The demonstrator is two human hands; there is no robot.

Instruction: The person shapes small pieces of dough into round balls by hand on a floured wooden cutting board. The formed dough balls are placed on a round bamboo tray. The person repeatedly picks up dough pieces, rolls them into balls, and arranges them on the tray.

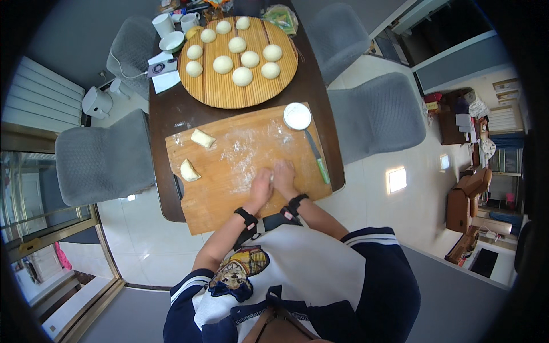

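Observation:
My left hand point(261, 187) and my right hand point(284, 175) are side by side low on a floured wooden board point(223, 193). A bit of pale dough point(271, 177) shows between them, mostly hidden by the fingers. At the board's left lie a cut dough piece point(203, 138) and, below it, another dough piece point(189, 170). A bowl of white flour point(297, 116) stands at the upper right corner, with a green-handled knife point(318, 157) just below it. Beyond the board, several round dough balls point(223, 64) sit spaced apart on a round slatted tray point(206, 92).
The board lies on a dark table point(165, 115). Left of the tray are a phone point(163, 67) with a cable, a small bowl point(172, 41) and a white cup point(163, 25). Grey chairs point(105, 158) flank the table on both sides.

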